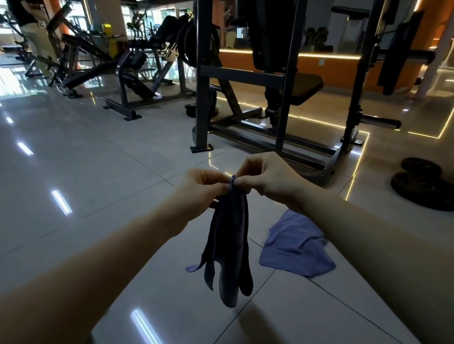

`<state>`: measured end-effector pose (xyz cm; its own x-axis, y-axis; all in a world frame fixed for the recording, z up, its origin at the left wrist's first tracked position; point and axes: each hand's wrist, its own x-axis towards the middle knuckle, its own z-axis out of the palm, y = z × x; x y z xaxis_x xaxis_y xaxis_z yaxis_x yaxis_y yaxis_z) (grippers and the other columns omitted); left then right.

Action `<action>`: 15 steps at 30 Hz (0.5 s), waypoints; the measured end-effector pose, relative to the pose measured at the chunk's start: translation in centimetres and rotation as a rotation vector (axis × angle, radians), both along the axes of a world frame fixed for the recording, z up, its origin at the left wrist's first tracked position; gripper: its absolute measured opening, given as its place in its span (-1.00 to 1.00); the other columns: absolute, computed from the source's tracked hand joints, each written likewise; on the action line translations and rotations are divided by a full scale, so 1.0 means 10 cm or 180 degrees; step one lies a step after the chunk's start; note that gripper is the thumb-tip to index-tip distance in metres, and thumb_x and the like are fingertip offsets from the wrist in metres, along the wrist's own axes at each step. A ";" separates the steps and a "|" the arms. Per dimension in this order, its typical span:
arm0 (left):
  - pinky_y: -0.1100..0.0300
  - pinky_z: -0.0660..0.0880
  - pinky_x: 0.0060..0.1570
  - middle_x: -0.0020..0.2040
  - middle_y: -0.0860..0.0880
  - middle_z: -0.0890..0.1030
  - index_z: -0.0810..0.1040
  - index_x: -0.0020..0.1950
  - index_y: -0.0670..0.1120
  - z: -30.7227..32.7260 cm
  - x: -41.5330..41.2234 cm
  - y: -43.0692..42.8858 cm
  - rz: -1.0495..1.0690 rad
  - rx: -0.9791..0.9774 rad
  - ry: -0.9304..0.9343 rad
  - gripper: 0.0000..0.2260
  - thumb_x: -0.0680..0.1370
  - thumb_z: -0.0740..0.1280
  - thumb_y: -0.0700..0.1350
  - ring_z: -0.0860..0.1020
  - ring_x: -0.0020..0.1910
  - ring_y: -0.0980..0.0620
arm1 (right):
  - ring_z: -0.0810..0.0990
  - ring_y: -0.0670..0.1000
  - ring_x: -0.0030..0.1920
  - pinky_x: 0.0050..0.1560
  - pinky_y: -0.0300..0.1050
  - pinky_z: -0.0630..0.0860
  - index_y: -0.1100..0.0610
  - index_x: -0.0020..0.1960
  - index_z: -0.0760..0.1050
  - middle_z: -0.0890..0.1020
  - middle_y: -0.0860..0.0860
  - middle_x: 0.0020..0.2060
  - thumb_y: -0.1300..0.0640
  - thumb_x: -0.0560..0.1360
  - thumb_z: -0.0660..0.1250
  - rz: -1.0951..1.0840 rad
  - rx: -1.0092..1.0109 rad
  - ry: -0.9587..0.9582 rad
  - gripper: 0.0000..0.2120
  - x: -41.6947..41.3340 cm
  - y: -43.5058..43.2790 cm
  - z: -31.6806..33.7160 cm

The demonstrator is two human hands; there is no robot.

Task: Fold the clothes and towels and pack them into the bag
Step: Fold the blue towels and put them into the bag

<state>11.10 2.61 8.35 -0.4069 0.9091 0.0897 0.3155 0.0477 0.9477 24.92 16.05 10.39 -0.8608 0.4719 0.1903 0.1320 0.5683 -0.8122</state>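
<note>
**Q:** What is the grip condition?

**A:** The left hand [202, 187] and right hand [266, 178] each pinch the top edge of the dark blue towel [231, 242] between thumb and fingertips. The two pinches sit side by side, almost touching. The towel hangs bunched straight below the grip, clear of the tiled floor [107, 186].

**Q:** Where are the other items?

**A:** A lighter blue towel [295, 246] lies crumpled on the floor, below the grip and to its right. No bag is in view.

**Q:** What failure modes apply?

**A:** Three, as judged from this position:
1. With both pinches at one point, the corners are probably not located. Sliding the hands apart along the edge could let thin fabric slip from one pinch, so the towel swings from a single corner or drops.
2. The twisted hanging tails could be trapped in the fold, giving an uneven bundle.
3. If lowered without checking, the tails could land on the floor towel and the two could tangle.
</note>
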 end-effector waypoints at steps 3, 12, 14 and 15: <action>0.11 0.63 0.05 -0.02 -0.11 0.71 0.68 0.11 -0.13 0.01 0.00 -0.01 0.0002 -0.0003 0.0070 -0.85 0.62 0.33 -0.25 0.69 0.01 -0.04 | 0.58 -0.14 -0.28 -0.32 -0.35 0.47 0.26 0.03 0.57 0.63 0.12 -0.15 0.28 0.55 0.38 -0.0016 -0.0076 -0.0017 -0.93 0.01 -0.02 0.02; 0.13 0.63 -0.12 -0.09 -0.16 0.67 0.47 0.02 -0.07 -0.13 0.02 -0.02 -0.0038 -0.0033 0.0598 -0.77 0.52 0.41 -0.35 0.67 -0.13 -0.07 | 0.60 -0.12 -0.23 -0.25 -0.26 0.53 0.19 0.05 0.55 0.62 0.09 -0.09 0.30 0.58 0.32 -0.0200 -0.0263 0.0087 -0.92 0.10 0.09 0.12; 0.12 0.63 -0.13 -0.10 -0.09 0.66 0.45 -0.03 0.00 -0.20 0.00 -0.02 -0.0031 -0.0012 0.0943 -0.76 0.53 0.41 -0.32 0.66 -0.15 -0.02 | 0.59 -0.13 -0.27 -0.27 -0.26 0.51 0.22 0.07 0.56 0.62 0.07 -0.12 0.30 0.59 0.31 -0.0337 -0.0351 0.0224 -0.91 0.14 0.13 0.16; 0.10 0.64 -0.12 -0.12 -0.06 0.65 0.44 -0.05 0.03 -0.24 0.00 -0.03 0.0004 0.0040 0.1131 -0.76 0.54 0.41 -0.29 0.66 -0.16 0.00 | 0.59 -0.13 -0.28 -0.27 -0.25 0.51 0.24 0.08 0.56 0.61 0.06 -0.13 0.30 0.59 0.31 -0.0423 -0.0394 0.0294 -0.90 0.15 0.15 0.19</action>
